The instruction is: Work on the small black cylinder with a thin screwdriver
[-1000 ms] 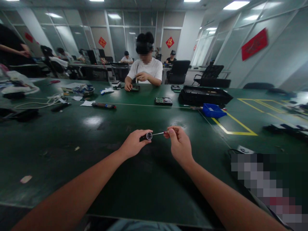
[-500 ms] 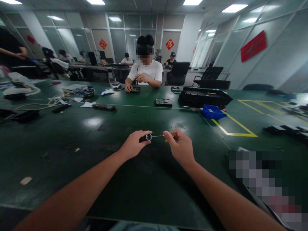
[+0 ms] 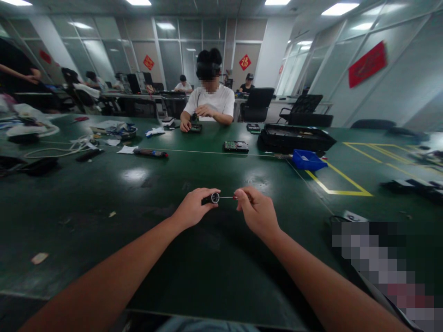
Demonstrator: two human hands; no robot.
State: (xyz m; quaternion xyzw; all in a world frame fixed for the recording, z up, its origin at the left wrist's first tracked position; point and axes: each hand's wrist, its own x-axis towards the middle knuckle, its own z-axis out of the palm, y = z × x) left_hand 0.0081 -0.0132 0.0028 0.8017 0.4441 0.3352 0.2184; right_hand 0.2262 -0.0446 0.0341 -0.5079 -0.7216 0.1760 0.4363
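Between the fingers and thumb of my left hand [image 3: 193, 208] is a short black cylinder [image 3: 215, 198] with a silver ring at its end, its round open face turned toward me. My right hand [image 3: 259, 210] is closed around a thin screwdriver [image 3: 227, 198]; a bit of red shows at the fingertips, and most of the handle is hidden. The metal shaft runs level to the left, its tip at the cylinder's rim. Whether the tip is inside or only touching, I cannot tell. Both hands are above the green table [image 3: 194, 281].
Farther off lie a hard drive [image 3: 236, 146], a blue bin [image 3: 308, 160], a long black tray [image 3: 296, 138] and an electric screwdriver [image 3: 151, 153]. Cables and papers clutter the left. Across the table a person [image 3: 216, 103] handles a small device [image 3: 195, 128]. A blurred-out object lies at lower right.
The screwdriver's shaft has gone from slightly slanted to level. My hands are nearly where they were, and the view has shifted a little.
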